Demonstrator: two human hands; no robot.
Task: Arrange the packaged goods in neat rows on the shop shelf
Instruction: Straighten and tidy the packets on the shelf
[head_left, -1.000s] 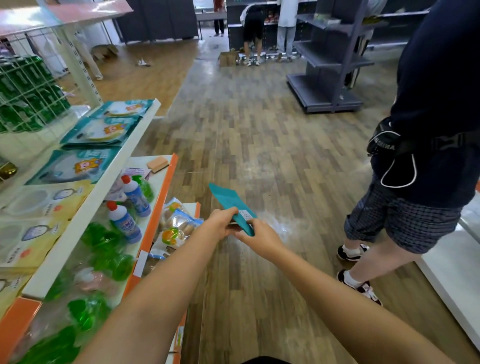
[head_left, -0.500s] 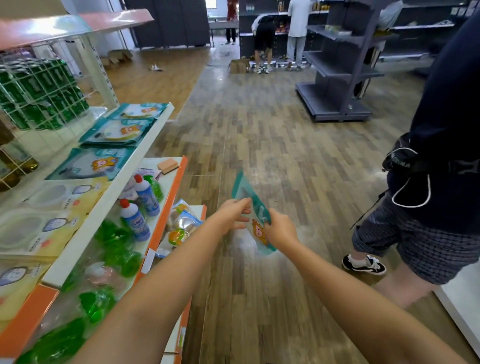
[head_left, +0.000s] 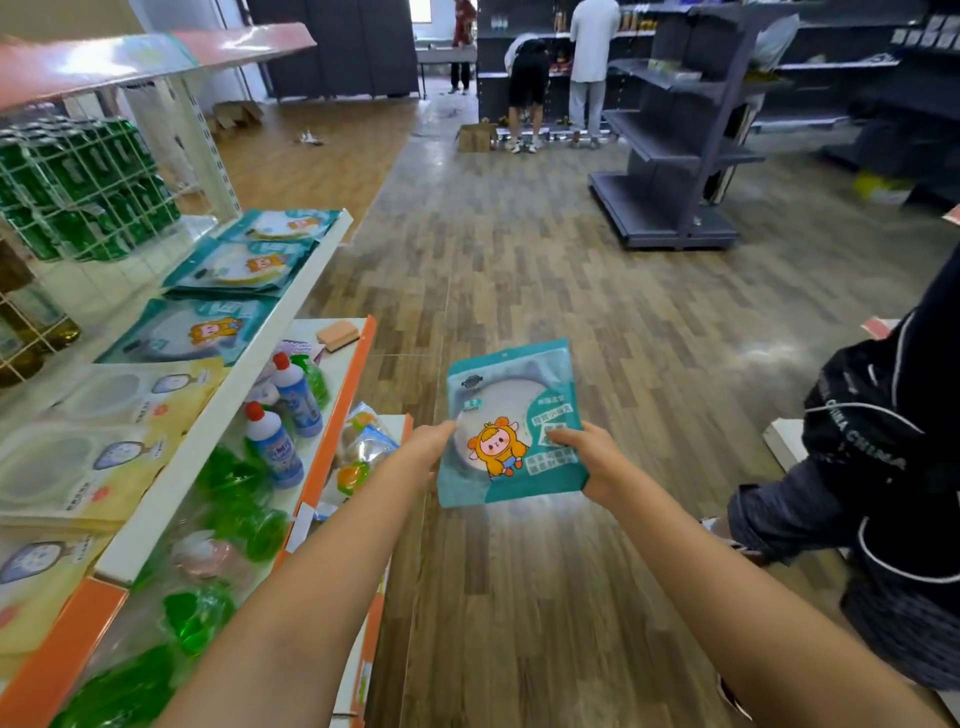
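Note:
A teal packet (head_left: 511, 415) with an orange cartoon figure faces me, held over the aisle floor between both hands. My left hand (head_left: 427, 448) grips its left edge and my right hand (head_left: 589, 457) pinches its right edge, thumb on the front. To the left, the white shelf (head_left: 218, 415) carries a row of like teal packets (head_left: 228, 265) at its far end. Yellow packets (head_left: 93, 447) lie flat nearer me.
Below the white shelf, an orange-edged shelf (head_left: 332, 415) holds blue bottles (head_left: 278, 447), green pouches and an orange sponge (head_left: 337, 335). A person in dark clothes (head_left: 883, 493) stands close on the right. A grey shelving unit (head_left: 680, 156) and several people are farther down the aisle.
The packet was edge-on in my hands; it has turned to show its printed front. My view has lifted, and the person on the right has shifted rightward.

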